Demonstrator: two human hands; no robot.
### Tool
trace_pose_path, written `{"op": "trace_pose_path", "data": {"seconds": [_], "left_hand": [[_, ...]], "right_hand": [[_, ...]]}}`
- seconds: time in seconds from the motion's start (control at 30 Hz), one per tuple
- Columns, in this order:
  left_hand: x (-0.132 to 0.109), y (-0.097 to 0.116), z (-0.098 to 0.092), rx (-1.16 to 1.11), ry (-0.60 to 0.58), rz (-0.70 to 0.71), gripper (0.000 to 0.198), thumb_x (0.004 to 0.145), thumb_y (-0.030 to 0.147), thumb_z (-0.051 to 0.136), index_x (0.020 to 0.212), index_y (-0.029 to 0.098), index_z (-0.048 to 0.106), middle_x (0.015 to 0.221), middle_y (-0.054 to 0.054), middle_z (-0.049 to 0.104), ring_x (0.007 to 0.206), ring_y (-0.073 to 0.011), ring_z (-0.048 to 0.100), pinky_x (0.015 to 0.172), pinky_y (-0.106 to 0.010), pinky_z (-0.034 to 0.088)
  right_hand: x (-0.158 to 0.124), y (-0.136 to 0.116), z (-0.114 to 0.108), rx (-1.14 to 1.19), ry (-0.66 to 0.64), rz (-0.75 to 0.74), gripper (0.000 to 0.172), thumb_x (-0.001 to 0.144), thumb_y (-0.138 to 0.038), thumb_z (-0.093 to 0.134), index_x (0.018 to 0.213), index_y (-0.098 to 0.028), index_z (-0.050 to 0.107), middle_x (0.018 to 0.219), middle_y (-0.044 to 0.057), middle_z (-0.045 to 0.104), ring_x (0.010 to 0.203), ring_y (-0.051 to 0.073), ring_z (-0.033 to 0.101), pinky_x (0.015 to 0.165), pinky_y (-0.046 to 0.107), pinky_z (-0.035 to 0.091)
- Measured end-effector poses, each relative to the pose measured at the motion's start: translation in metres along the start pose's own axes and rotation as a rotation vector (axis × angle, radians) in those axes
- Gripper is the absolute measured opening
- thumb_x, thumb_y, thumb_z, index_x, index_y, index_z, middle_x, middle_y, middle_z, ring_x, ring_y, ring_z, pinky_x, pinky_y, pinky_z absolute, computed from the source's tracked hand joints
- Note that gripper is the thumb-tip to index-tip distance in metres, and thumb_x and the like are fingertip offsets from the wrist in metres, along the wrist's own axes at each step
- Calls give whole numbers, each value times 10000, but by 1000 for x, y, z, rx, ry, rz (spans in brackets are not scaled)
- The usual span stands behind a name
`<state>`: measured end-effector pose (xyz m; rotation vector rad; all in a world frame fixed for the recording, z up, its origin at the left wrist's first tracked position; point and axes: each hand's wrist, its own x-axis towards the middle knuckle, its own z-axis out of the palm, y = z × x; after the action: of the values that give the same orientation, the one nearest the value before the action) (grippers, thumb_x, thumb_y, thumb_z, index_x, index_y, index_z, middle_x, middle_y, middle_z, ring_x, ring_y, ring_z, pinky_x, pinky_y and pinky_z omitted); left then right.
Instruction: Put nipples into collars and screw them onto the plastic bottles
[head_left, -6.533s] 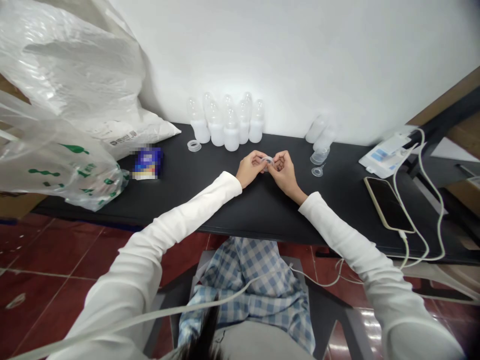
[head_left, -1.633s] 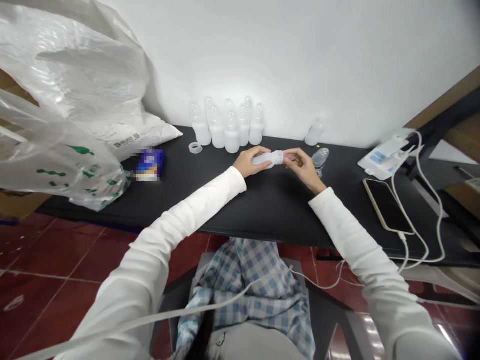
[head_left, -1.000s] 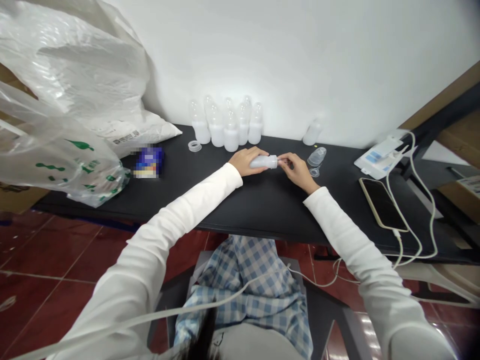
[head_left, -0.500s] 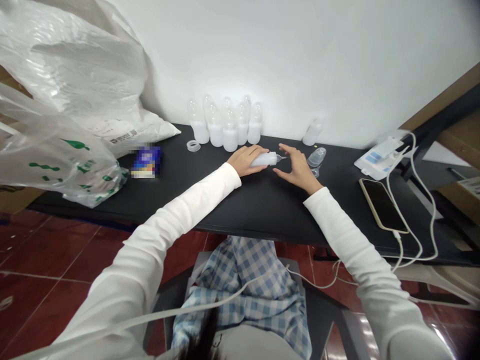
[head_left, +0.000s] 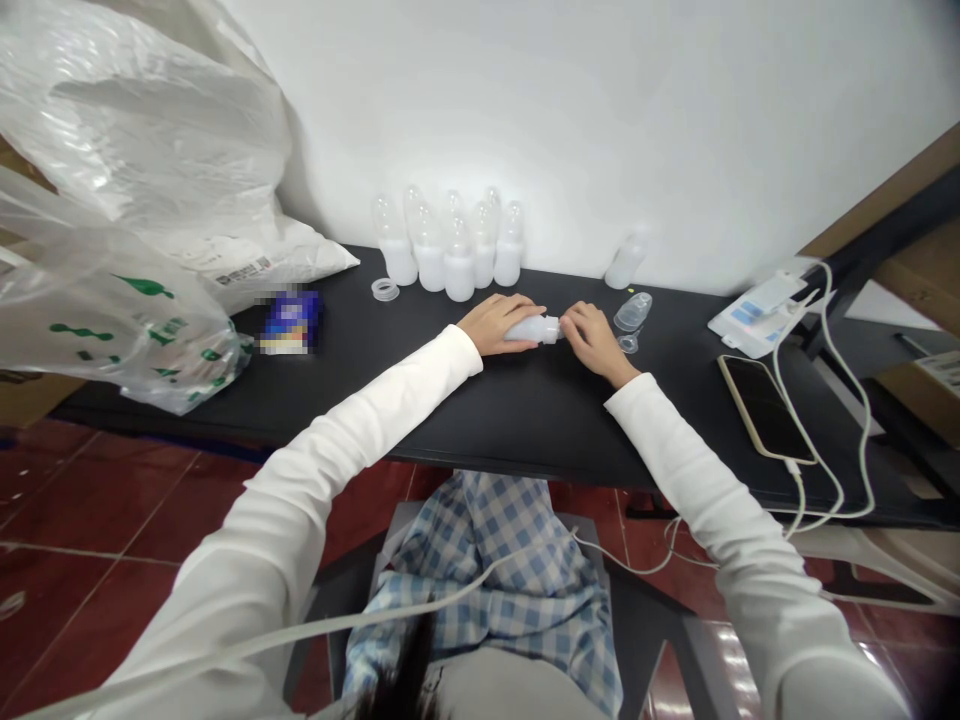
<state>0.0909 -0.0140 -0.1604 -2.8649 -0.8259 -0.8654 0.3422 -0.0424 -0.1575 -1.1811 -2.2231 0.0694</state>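
Observation:
My left hand is wrapped round a small white plastic bottle that lies sideways just above the black table. My right hand is closed on the bottle's neck end, fingers curled over its tip. Both wrists rest near the table's middle. A clear cap and a small clear ring piece lie just right of my right hand.
Several white bottles stand in a cluster by the wall, with a loose ring to their left and a lone bottle to the right. Plastic bags and a blue packet lie left. A phone on cables lies right.
Half a second ago my right hand was open beside the bottle's tip; now it has closed over that end. My left hand keeps the bottle in about the same place.

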Motion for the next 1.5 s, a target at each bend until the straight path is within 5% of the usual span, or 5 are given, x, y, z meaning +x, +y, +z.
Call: {"op": "trace_pose_path", "data": {"seconds": [0.23,0.77,1.13,1.37,1.5], "left_hand": [[0,-5,-2,-83,8,-139,574,961,567,567,1389,185,583,1287,-122,715,1096,-267,703,997,-411,495],[0,4,8,43,26,-7,615,937,576,612,1402,176,571,1202,-153,714,1126,-276,672,977,-408,477],[2,10,-1,83,59,-88,476,927,486,633,1279,166,613,1213,-172,678,1103,-313,648,941,-435,462],[2,7,0,59,84,-232,532,926,526,598,1301,150,571,1201,-163,689,1064,-320,644,910,-430,450],[2,4,1,70,69,-229,517,925,517,601,1299,161,573,1189,-158,688,1049,-319,649,903,-430,452]], "right_hand": [[1,-15,-7,85,41,-107,539,951,-569,575,1388,-257,532,1303,128,644,1114,307,614,976,506,483],[3,-14,1,252,90,125,359,884,-558,625,753,-234,545,712,0,534,686,172,477,687,342,428],[3,-19,-20,-94,39,-18,413,1015,-558,412,1120,-246,661,1040,111,692,977,300,605,903,476,441],[-1,22,-33,-268,409,309,405,1001,-459,419,1198,-172,626,1302,241,557,1252,430,486,1027,669,375],[-8,42,-30,-341,401,538,398,956,-433,493,1158,-109,602,1202,283,571,1220,478,488,985,767,333]]}}
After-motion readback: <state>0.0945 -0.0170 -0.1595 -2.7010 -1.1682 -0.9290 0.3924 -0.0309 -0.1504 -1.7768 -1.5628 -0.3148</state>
